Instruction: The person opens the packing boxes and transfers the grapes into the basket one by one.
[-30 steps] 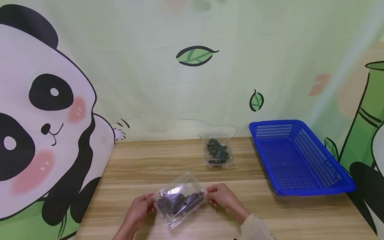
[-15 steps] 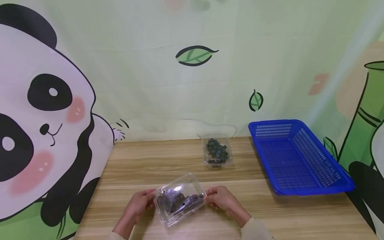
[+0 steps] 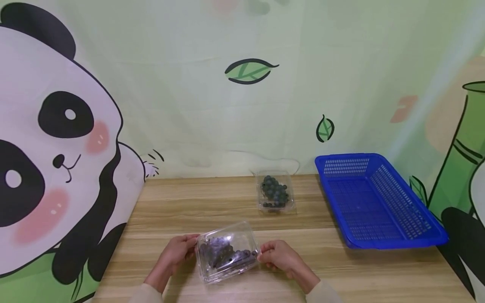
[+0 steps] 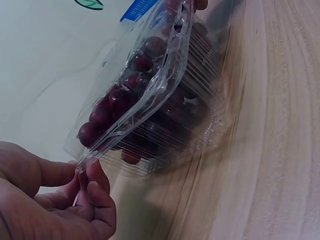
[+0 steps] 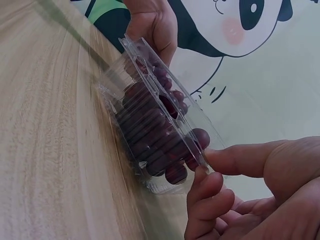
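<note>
A clear plastic clamshell box [image 3: 229, 252] of dark red grapes [image 4: 120, 100] is at the front middle of the table, its lid closed over the fruit. My left hand [image 3: 178, 254] pinches its left rim between thumb and fingers, which the left wrist view shows close up. On the opposite side, my right hand [image 3: 282, 257] pinches the rim near a corner, thumb on top and fingers curled below. The box sits slightly turned; whether its base touches the wood I cannot tell. Grapes [image 5: 155, 125] press against the ribbed wall in the right wrist view.
Behind, near the wall, stands another clear box [image 3: 289, 206] with a dark grape bunch [image 3: 274, 191]. A blue plastic basket [image 3: 375, 210] with slotted sides lies at the right of the wooden table [image 3: 170, 202]. A cloth with panda drawings [image 3: 182, 105] hangs behind.
The grape box has turned a little, its right side coming toward me and its left side moving away. Both hands have kept their pinch and shifted with it.
</note>
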`<state>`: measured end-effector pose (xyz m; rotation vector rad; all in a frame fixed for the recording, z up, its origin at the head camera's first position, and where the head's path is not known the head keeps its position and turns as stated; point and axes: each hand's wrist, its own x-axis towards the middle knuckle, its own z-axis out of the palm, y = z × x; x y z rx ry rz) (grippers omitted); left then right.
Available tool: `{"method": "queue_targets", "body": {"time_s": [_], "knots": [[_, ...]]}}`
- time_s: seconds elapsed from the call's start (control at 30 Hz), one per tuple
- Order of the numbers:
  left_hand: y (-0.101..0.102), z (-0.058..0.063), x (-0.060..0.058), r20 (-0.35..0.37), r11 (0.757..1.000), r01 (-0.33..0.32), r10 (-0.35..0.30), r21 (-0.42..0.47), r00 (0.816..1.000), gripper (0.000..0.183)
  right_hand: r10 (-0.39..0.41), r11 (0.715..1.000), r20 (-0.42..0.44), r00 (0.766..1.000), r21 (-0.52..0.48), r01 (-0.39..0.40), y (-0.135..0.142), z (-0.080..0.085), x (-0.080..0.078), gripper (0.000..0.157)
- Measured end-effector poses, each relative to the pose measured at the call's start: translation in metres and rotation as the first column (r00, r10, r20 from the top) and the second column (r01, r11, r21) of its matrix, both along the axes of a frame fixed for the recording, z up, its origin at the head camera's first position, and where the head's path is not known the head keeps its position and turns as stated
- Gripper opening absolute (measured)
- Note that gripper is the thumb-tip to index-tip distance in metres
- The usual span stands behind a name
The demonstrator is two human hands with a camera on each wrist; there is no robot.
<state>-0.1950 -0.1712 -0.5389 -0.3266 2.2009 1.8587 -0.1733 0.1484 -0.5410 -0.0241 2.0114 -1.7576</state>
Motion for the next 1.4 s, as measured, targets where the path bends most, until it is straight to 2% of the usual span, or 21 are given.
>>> {"method": "queue_targets", "body": {"time_s": [0.23,0.67,1.03,1.4], "knots": [[-0.001,0.001,-0.007,0.006,1.0,0.019,-0.018,-0.013,1.0,0.032,0.036,0.999,0.019,0.999,-0.001,-0.036,0.002,0.0,0.003,0.012],[0.003,-0.003,-0.022,0.003,0.999,0.025,-0.025,-0.022,1.0,0.026,0.044,0.999,0.03,0.999,0.006,-0.044,0.002,-0.001,0.013,0.021],[0.004,0.001,-0.028,0.026,0.998,0.065,-0.064,-0.019,0.998,0.027,0.034,0.999,0.033,0.999,-0.025,-0.033,0.0,-0.001,0.018,0.028],[0.007,0.001,-0.033,0.029,0.997,0.061,-0.06,-0.039,0.998,0.027,0.045,0.999,0.034,0.998,-0.023,-0.044,-0.001,-0.004,0.02,0.028]]}}
